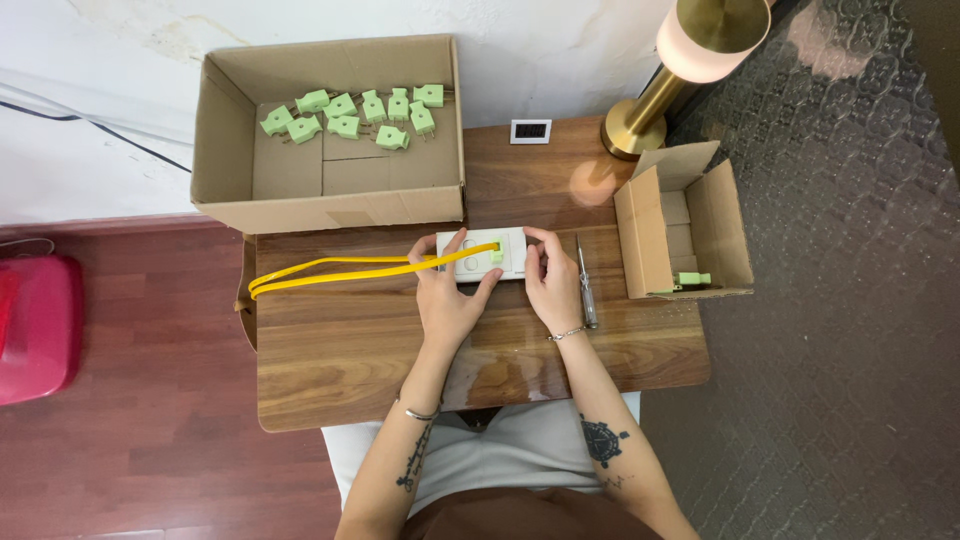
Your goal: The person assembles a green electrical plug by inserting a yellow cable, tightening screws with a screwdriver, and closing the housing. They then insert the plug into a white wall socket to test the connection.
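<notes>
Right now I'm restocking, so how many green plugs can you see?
12: ten loose in the large cardboard box, one in the small box, one on the white socket strip between both hands. Others may be hidden.

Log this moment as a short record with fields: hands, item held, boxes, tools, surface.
left hand: left hand grips the left end of the white rectangular socket block
right hand: right hand grips its right end
cable: yellow flat cable runs left from a green plug on the block
large box: open cardboard box holding loose green plastic plugs
small box: small cardboard box, lying on its side, one green plug inside
tool: slim metal screwdriver beside the right hand
surface: wooden table
</notes>
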